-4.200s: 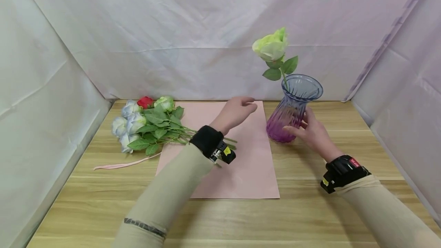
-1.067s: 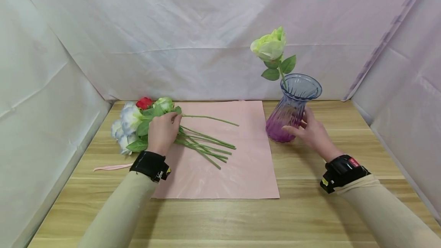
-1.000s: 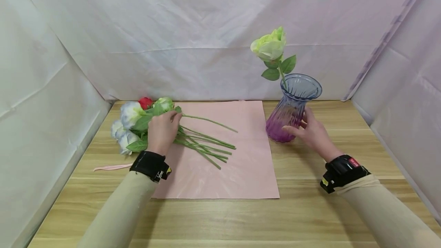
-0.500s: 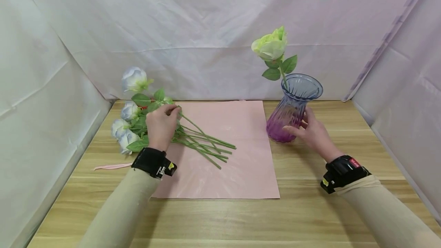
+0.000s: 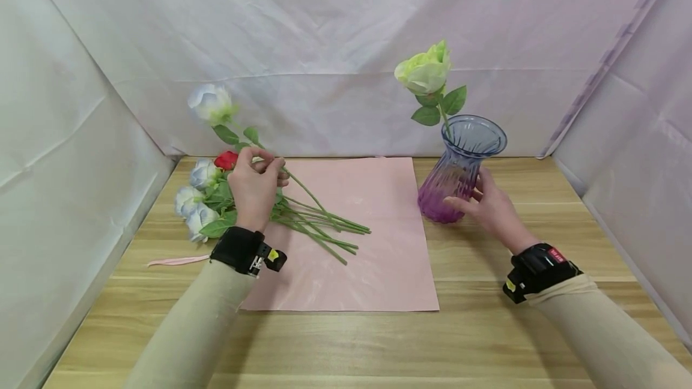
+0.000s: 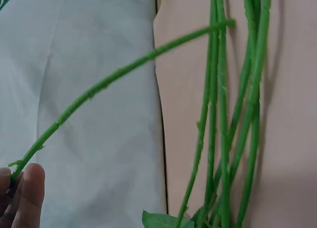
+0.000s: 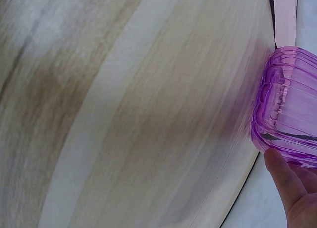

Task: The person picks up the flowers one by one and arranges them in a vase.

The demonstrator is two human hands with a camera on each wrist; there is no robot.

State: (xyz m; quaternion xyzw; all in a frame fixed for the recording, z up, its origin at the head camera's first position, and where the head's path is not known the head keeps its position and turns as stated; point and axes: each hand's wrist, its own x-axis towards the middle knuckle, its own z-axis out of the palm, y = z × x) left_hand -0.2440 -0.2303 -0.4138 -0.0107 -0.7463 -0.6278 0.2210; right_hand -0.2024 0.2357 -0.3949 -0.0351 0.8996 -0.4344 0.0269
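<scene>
My left hand [image 5: 254,188] pinches the stem of a pale blue-white artificial rose [image 5: 209,104], whose bloom is raised at the upper left. In the left wrist view, that green stem [image 6: 104,82] slants from thumb and fingertip above the other stems. Below the hand lies a bunch of blue-white roses [image 5: 189,202] and a red rose [image 5: 226,159], partly hidden by my hand. At the right, my right hand [image 5: 494,209] holds the lower side of a blue-to-purple glass vase [image 5: 451,179], thumb in front. One green-white rose [image 5: 424,71] leans over the vase's left rim.
A pink sheet of paper [image 5: 378,275] lies on the wooden table [image 5: 378,347], with several loose stems [image 5: 324,250] across it. A pink ribbon [image 5: 178,261] lies to the left. White cloth walls [image 5: 324,107] stand behind and at both sides.
From beside the vase, my left hand has gone left to the bunch and taken a blue-white rose. It has lifted that rose's bloom up off the pile. The right hand stays on the vase.
</scene>
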